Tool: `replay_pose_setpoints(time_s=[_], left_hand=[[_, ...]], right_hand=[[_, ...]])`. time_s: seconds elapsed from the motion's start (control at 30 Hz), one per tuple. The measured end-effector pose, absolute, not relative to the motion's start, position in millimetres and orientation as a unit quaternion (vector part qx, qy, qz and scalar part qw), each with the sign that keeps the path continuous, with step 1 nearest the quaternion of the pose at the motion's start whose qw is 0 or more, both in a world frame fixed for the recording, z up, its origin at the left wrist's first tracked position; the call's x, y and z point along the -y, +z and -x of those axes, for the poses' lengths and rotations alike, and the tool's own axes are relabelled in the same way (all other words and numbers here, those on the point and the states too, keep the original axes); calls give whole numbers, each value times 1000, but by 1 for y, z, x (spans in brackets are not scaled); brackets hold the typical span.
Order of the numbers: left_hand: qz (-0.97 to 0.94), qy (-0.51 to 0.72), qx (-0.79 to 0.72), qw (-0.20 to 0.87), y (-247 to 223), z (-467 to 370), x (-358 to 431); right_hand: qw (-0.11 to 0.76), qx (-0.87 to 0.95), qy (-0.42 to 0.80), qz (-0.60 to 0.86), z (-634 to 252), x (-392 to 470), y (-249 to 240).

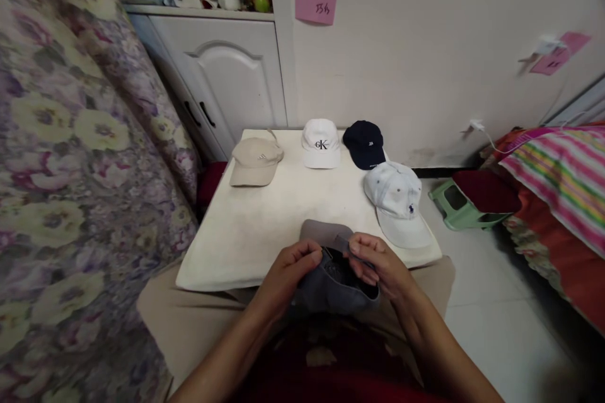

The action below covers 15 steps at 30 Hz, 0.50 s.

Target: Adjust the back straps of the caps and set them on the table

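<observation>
A grey baseball cap (326, 293) is upturned at the table's near edge, its brim pointing away from me and its dark inside showing. My left hand (295, 264) pinches the cap's rim on the left, close to a small buckle. On the other side, my right hand (375, 258) is closed on the cap's strap, with a short grey end sticking out past the fingertips. Nearest to my right hand on the table lies a pale blue-white cap (397, 198) with a small dark emblem.
Across the cream-topped table (227, 252) sit a beige cap (258, 160), a white cap (321, 141) with black letters and a navy cap (363, 143). A floral curtain (80, 170) hangs left. A green stool (454, 201) and a bed (562, 201) stand right.
</observation>
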<state>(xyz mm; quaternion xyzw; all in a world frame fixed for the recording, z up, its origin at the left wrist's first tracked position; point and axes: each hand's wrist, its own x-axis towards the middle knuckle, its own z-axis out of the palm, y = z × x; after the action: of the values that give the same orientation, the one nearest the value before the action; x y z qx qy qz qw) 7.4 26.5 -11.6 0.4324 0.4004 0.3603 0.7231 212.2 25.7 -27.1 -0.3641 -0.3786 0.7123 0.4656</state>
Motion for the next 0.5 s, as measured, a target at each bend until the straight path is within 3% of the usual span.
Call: replay_pose_setpoints(time_s=[0.23, 0.5], left_hand=[[-405, 341, -396, 751, -17, -13, -11], [-425, 348, -414, 726, -15, -11, -15]], right_hand=[[411, 350, 778, 322, -212, -16, -33], [408, 374, 746, 370, -209, -21, -40]])
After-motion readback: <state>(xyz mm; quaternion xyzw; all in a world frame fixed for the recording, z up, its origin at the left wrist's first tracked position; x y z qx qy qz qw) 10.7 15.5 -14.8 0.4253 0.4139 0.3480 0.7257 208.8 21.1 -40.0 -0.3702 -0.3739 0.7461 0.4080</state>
